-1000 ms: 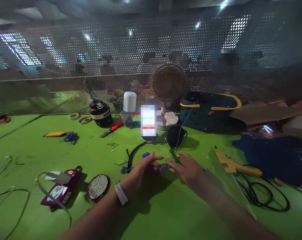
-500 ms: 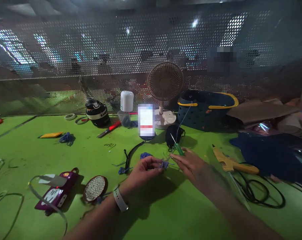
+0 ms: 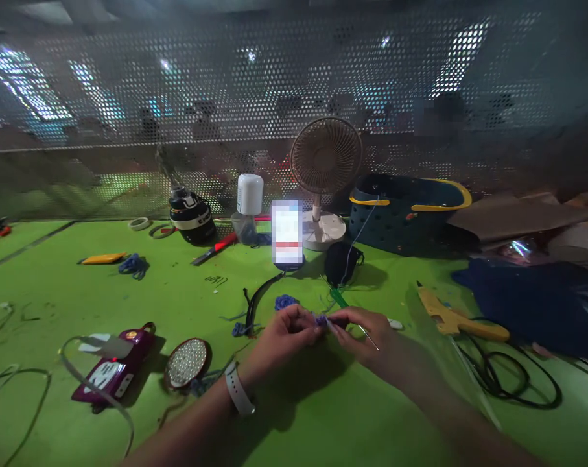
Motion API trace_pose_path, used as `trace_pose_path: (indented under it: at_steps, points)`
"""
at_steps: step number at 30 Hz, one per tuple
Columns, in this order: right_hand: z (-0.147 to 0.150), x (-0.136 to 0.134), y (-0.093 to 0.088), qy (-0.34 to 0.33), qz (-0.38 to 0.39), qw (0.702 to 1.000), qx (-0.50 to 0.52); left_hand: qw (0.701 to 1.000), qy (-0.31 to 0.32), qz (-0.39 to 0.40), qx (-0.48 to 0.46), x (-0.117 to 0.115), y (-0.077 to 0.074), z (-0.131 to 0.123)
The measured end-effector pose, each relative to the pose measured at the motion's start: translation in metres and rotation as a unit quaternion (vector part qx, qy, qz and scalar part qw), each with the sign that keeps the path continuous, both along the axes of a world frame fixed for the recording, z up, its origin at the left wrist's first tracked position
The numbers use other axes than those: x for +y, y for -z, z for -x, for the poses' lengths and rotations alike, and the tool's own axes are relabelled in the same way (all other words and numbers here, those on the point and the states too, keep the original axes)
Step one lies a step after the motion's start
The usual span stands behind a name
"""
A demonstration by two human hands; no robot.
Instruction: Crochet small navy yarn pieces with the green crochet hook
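Note:
A small purple-blue crocheted yarn piece (image 3: 321, 320) is pinched between the fingertips of both my hands. My left hand (image 3: 291, 334) is closed on its left side, with a white watch band on the wrist. My right hand (image 3: 369, 331) grips the right side of the piece and also keeps a green-handled crochet hook (image 3: 339, 298) tucked in its fingers. The hook's thin metal shaft (image 3: 370, 338) shows over the back of the fingers. Beyond my left hand lies a purple-blue yarn clump (image 3: 286, 302). A dark yarn ball (image 3: 341, 263) sits behind the hook.
A bright-screened phone (image 3: 287, 233) stands before a fan (image 3: 325, 159). Farther right are a dark basket (image 3: 400, 224) and a yellow glue gun (image 3: 461, 318) with a looped cord. Leftward lie a purple power strip (image 3: 116, 370), a studded round object (image 3: 187, 364) and a yellow cutter (image 3: 103, 258).
My right hand has moved left and closed on the yarn piece. The crochet hook has turned in that hand, so its metal shaft now points back toward me.

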State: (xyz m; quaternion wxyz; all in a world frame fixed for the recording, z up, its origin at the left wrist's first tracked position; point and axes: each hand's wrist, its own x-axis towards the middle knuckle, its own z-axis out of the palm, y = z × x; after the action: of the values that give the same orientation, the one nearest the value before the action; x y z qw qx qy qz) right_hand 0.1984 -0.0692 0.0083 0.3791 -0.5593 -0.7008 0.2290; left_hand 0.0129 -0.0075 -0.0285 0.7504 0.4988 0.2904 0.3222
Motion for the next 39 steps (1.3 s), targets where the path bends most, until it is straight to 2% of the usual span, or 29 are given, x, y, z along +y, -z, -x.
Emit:
trace_pose_path:
  at_steps: [4,12,15,20,24,29,33,39]
  points:
    - [0.001,-0.002,-0.003,0.013,-0.006,0.999,-0.031,1.000,0.015,-0.003,0.004,-0.001,0.001,-0.001]
    - [0.002,-0.002,0.000,0.008,-0.025,0.997,-0.072,0.999,-0.014,0.001,0.030,-0.004,-0.006,-0.001]
    - [0.002,-0.002,0.000,0.016,0.000,0.998,-0.065,0.999,-0.019,-0.004,0.039,-0.004,-0.006,-0.001]
    - [0.000,0.000,0.002,-0.022,-0.002,0.998,-0.055,0.999,-0.051,-0.015,0.011,-0.001,-0.002,-0.002]
    - [-0.006,0.003,0.008,0.021,-0.021,0.999,-0.015,0.996,-0.083,-0.035,-0.004,0.001,-0.003,-0.002]
    - [-0.005,0.003,0.016,0.034,-0.014,0.999,-0.006,0.996,-0.079,-0.045,0.008,-0.004,-0.003,-0.001]
    - [0.002,0.000,0.012,0.024,-0.005,0.999,-0.040,0.996,-0.085,-0.023,0.007,-0.006,-0.002,-0.002]
    - [0.003,-0.001,0.008,0.011,0.016,1.000,-0.024,0.998,-0.058,-0.012,-0.002,-0.007,-0.005,-0.003]
